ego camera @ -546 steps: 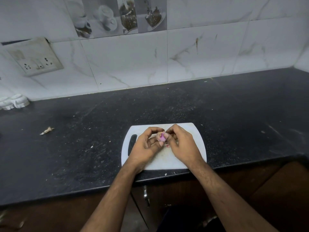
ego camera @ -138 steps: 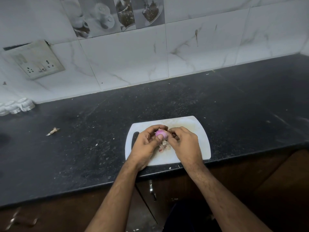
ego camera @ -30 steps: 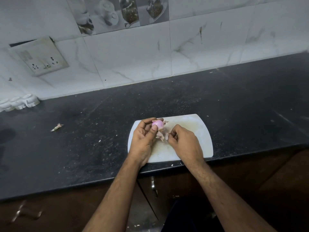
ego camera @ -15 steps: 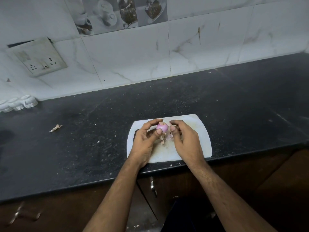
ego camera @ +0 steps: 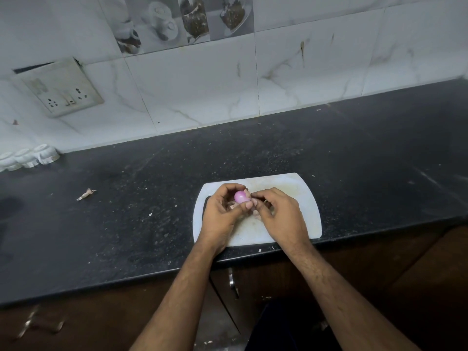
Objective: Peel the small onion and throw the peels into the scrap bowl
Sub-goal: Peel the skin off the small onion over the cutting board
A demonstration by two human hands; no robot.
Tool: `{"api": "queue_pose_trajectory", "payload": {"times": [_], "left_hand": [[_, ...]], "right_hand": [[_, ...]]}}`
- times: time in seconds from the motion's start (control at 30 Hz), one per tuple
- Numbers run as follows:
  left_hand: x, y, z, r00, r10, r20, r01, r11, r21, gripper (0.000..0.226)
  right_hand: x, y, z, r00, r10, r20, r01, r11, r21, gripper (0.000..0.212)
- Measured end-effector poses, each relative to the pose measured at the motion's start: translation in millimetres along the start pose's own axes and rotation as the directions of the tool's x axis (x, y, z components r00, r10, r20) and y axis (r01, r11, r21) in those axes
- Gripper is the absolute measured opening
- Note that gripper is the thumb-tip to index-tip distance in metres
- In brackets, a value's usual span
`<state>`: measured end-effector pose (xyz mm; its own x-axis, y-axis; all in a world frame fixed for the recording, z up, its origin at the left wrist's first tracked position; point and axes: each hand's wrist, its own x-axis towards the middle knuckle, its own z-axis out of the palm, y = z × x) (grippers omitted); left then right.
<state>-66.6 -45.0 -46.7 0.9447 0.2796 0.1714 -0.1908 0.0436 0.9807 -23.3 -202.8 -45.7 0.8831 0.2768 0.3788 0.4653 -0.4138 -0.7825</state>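
Black counter (ego camera: 329,158), white board (ego camera: 301,198), stray peel (ego camera: 86,194) (far left), both hands' grip on onion (ego camera: 240,196)

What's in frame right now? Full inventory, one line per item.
small onion: 1, pink-purple, held above the cutting board
peels: a few, pale pinkish, on the board under the hands
cutting board: 1, white, at the counter's front edge
countertop: 1, black speckled
peel scrap: 1, pale, on the counter to the left
small containers: 3, white, far left by the wall
socket plate: 1, off-white, on the tiled wall
left hand: grips the onion
right hand: pinches at the onion's skin
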Motion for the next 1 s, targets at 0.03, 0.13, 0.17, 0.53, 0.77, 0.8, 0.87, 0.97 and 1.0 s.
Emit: {"api": "queue_pose_trajectory", "payload": {"times": [0.03, 0.13, 0.17, 0.53, 0.77, 0.8, 0.87, 0.97, 1.0], "left_hand": [[0.1, -0.5, -0.1, 1.0, 0.007, 0.007, -0.007, 1.0, 0.024, 0.038], [-0.1, -2.2, -0.5, 0.999, 0.022, 0.037, -0.023, 0.999, 0.046, 0.039], [0.0, -2.5, -0.6, 0.999, 0.025, 0.038, -0.027, 0.998, 0.049, 0.04], [-0.6, 0.2, -0.8, 0.998, 0.016, 0.064, -0.019, 0.998, 0.057, 0.039], [0.8, -1.2, -0.9, 0.997, 0.026, 0.074, -0.029, 0.999, 0.029, 0.038], [1.0, -1.7, -1.0, 0.997, 0.026, 0.074, -0.028, 0.999, 0.028, 0.038], [1.4, -2.1, -1.1, 0.997, 0.02, 0.076, -0.023, 0.999, 0.032, 0.039], [1.1, -1.5, -0.5, 0.997, 0.01, 0.075, -0.014, 0.999, 0.044, 0.04], [0.9, -1.1, -0.2, 0.997, 0.006, 0.072, -0.009, 0.999, 0.044, 0.04]], "right_hand": [[-0.2, -0.6, -0.5, 1.0, 0.004, -0.005, -0.004, 1.0, 0.008, 0.015], [-1.5, -2.8, -2.8, 1.0, 0.02, -0.021, -0.019, 0.999, 0.045, 0.021], [-1.4, -3.0, -3.1, 0.999, 0.024, -0.024, -0.023, 0.998, 0.053, 0.021], [-2.6, -0.4, -2.2, 0.999, 0.02, -0.04, -0.016, 0.996, 0.085, 0.019], [-2.9, -0.6, -2.4, 0.999, 0.025, -0.041, -0.02, 0.992, 0.121, 0.015], [-2.8, -0.8, -2.1, 0.999, 0.032, -0.04, -0.027, 0.992, 0.121, 0.015], [-2.6, -0.8, -2.1, 0.998, 0.043, -0.052, -0.036, 0.992, 0.125, 0.013], [-3.1, -1.3, -3.0, 0.996, 0.061, -0.069, -0.052, 0.991, 0.123, 0.01], [-3.1, -1.7, -3.1, 0.996, 0.059, -0.071, -0.051, 0.992, 0.116, 0.01]]}}
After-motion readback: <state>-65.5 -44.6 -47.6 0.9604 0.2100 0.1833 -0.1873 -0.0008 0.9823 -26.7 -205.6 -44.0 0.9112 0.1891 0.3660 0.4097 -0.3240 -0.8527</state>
